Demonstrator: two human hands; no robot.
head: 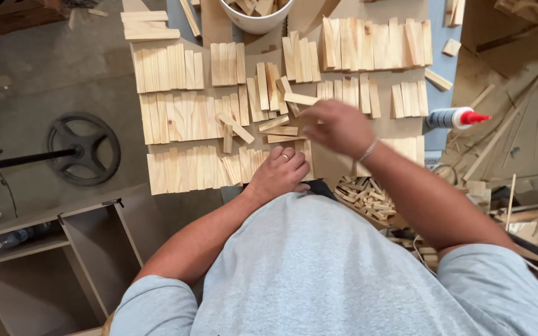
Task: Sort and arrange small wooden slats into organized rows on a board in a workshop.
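Rows of pale wooden slats [182, 118] lie side by side on a cardboard-covered table [337, 168]. My right hand [337, 127] hovers blurred over the middle of the table, pinching one small wooden slat [300, 99] by its end. My left hand [279, 174], with a ring on one finger, rests with curled fingers on the nearest row of slats [200, 168] at the table's front edge. A few loose slats [238, 129] lie crosswise between the rows, just left of my right hand.
A glue bottle [453, 117] with a red tip lies at the table's right edge. A white bucket [256, 15] of wood pieces stands at the back. Small offcuts [362, 196] are heaped by my right forearm. A black wheel-shaped base [85, 148] and an open cabinet [51, 261] stand on the left floor.
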